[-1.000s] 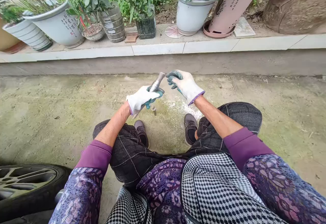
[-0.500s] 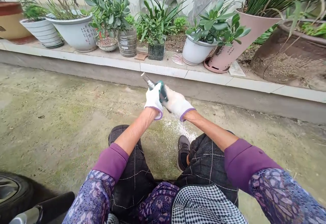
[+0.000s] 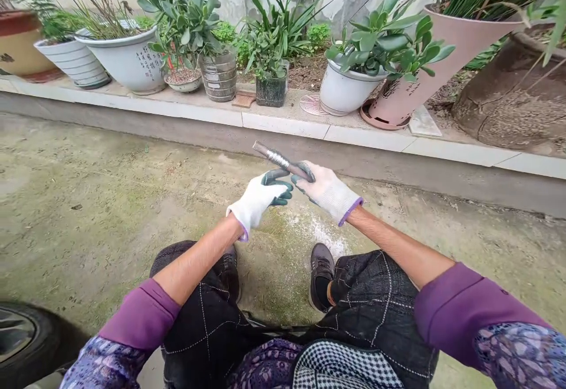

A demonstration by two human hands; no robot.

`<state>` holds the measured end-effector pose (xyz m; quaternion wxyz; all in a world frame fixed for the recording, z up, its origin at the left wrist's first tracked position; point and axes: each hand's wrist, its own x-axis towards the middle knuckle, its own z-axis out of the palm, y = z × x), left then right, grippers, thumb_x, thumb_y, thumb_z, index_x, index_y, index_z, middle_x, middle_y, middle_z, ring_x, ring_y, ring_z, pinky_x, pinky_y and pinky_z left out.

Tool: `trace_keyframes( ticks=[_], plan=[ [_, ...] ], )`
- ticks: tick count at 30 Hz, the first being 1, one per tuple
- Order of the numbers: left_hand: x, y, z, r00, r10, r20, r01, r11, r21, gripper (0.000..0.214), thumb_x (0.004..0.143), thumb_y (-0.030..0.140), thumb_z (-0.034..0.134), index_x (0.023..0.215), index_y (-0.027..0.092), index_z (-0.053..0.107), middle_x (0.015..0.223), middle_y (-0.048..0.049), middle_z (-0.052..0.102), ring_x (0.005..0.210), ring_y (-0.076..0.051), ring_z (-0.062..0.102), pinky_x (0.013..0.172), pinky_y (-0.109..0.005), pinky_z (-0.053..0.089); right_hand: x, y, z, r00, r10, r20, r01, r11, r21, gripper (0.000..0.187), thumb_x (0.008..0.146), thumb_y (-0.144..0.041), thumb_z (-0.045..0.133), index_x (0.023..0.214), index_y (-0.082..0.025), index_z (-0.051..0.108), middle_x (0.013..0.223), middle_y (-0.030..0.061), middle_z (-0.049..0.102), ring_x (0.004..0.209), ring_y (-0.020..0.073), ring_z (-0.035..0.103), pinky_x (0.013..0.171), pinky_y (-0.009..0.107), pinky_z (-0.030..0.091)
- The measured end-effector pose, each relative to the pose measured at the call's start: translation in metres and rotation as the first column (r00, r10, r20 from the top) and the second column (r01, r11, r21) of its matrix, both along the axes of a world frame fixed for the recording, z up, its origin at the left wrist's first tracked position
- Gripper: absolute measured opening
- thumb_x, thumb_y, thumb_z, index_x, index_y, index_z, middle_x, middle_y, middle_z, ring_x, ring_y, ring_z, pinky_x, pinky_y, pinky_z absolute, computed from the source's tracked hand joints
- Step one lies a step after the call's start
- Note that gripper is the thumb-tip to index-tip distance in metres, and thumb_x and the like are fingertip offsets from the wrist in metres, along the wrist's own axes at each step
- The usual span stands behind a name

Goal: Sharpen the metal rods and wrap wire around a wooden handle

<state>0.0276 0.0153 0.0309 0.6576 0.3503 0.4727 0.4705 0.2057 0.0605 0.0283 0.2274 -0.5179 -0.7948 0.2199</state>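
My right hand (image 3: 329, 191), in a white glove with dark green palm coating, grips a short rod wound with silvery wire (image 3: 277, 158). The wire coils lie round its middle. Its bare far end points up and to the left. My left hand (image 3: 259, 199), gloved the same way, is open just below and left of the rod, fingers apart and pointing right. Whether its fingertips touch the rod I cannot tell. The rod's near end is hidden in my right hand.
Potted plants line a tiled ledge ahead, among them a white pot (image 3: 349, 91) and a leaning pink pot (image 3: 402, 97). White powder (image 3: 329, 240) lies on the concrete near my right shoe (image 3: 322, 274). A wheel (image 3: 30, 336) stands at the lower left.
My left hand has let go of the rod and moved down and left, its fingers now spread. My right hand has shifted right with the rod, which now lies flatter.
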Motion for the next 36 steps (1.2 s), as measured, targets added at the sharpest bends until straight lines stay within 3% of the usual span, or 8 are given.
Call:
trace_keyframes(
  ticks=[3, 6, 13, 19, 24, 27, 30, 36],
  plan=[
    [-0.015, -0.011, 0.003, 0.978, 0.149, -0.149, -0.143, 0.989, 0.046, 0.03, 0.066, 0.022, 0.077, 0.095, 0.013, 0.073, 0.074, -0.0042, 0.071, 0.065, -0.016, 0.067, 0.066, -0.033, 0.056, 0.008, -0.005, -0.001, 0.999, 0.005, -0.037, -0.007, 0.999, -0.049, 0.031, 0.087, -0.035, 0.056, 0.107, -0.018, 0.07, 0.091, 0.0079, 0.074, 0.074, 0.0218, 0.062, 0.07, 0.034, 0.047],
    [-0.023, -0.008, 0.009, 0.941, 0.32, -0.108, -0.301, 0.939, 0.167, 0.036, 0.066, 0.024, 0.081, 0.099, 0.017, 0.073, 0.084, -0.002, 0.073, 0.073, -0.014, 0.068, 0.072, -0.03, 0.058, 0.011, -0.01, 0.001, 0.996, 0.026, -0.082, -0.035, 0.994, -0.107, 0.029, 0.086, -0.035, 0.058, 0.106, -0.019, 0.071, 0.091, 0.0056, 0.073, 0.074, 0.02, 0.061, 0.069, 0.032, 0.045],
    [-0.013, 0.001, 0.025, 0.982, 0.151, 0.11, -0.151, 0.988, -0.004, 0.019, 0.084, 0.026, 0.074, 0.099, 0.014, 0.072, 0.098, -0.011, 0.077, 0.084, -0.02, 0.075, 0.075, -0.034, 0.064, 0.014, -0.025, 0.02, 0.983, 0.166, -0.072, -0.178, 0.956, -0.235, 0.02, 0.091, -0.033, 0.056, 0.1, -0.019, 0.069, 0.082, 0.0014, 0.07, 0.069, 0.0164, 0.058, 0.064, 0.028, 0.043],
    [-0.002, -0.003, 0.024, 0.974, 0.21, 0.088, -0.2, 0.973, -0.117, 0.018, 0.089, 0.028, 0.072, 0.097, 0.012, 0.068, 0.092, -0.0109, 0.078, 0.074, -0.018, 0.075, 0.071, -0.033, 0.065, 0.023, -0.033, 0.028, 0.935, 0.067, 0.347, -0.123, 0.982, 0.14, 0.034, 0.097, -0.026, 0.054, 0.129, -0.019, 0.064, 0.12, 0.0126, 0.071, 0.094, 0.0251, 0.064, 0.076, 0.034, 0.046],
    [0.0, -0.006, 0.025, 0.988, 0.156, 0.018, -0.155, 0.988, -0.014, 0.031, 0.084, 0.038, 0.076, 0.1, 0.012, 0.069, 0.09, -0.0112, 0.078, 0.069, -0.018, 0.074, 0.065, -0.031, 0.062, 0.022, -0.039, 0.039, 0.869, -0.018, 0.494, -0.135, 0.953, 0.272, 0.036, 0.101, -0.025, 0.05, 0.133, -0.016, 0.062, 0.117, 0.0163, 0.069, 0.1, 0.0285, 0.062, 0.077, 0.037, 0.045],
    [-0.002, -0.007, 0.028, 0.992, 0.099, -0.075, -0.093, 0.993, 0.077, 0.039, 0.079, 0.042, 0.079, 0.102, 0.012, 0.071, 0.076, -0.0053, 0.074, 0.052, -0.012, 0.063, 0.049, -0.024, 0.052, 0.019, -0.044, 0.041, 0.863, -0.004, 0.506, -0.147, 0.955, 0.258, 0.038, 0.099, -0.027, 0.053, 0.135, -0.016, 0.059, 0.12, 0.0165, 0.068, 0.101, 0.0292, 0.062, 0.074, 0.036, 0.045],
    [-0.004, -0.008, 0.032, 0.99, 0.039, -0.138, -0.024, 0.994, 0.106, 0.045, 0.075, 0.046, 0.08, 0.105, 0.013, 0.072, 0.059, 0.003, 0.062, 0.036, -0.005, 0.038, 0.032, -0.019, 0.028, 0.018, -0.047, 0.039, 0.872, -0.006, 0.49, -0.132, 0.96, 0.247, 0.033, 0.1, -0.03, 0.053, 0.129, -0.018, 0.061, 0.12, 0.016, 0.068, 0.096, 0.0276, 0.064, 0.069, 0.035, 0.044],
    [-0.013, -0.018, 0.04, 0.998, -0.056, -0.027, 0.059, 0.994, 0.094, 0.054, 0.069, 0.041, 0.081, 0.116, 0.016, 0.071, 0.053, 0.0102, 0.047, 0.035, -0.003, 0.026, 0.034, -0.018, 0.02, 0.02, -0.049, 0.034, 0.921, 0.014, 0.389, -0.137, 0.948, 0.289, 0.034, 0.102, -0.034, 0.049, 0.13, -0.019, 0.06, 0.117, 0.014, 0.069, 0.089, 0.0248, 0.067, 0.066, 0.033, 0.046]
  ],
)
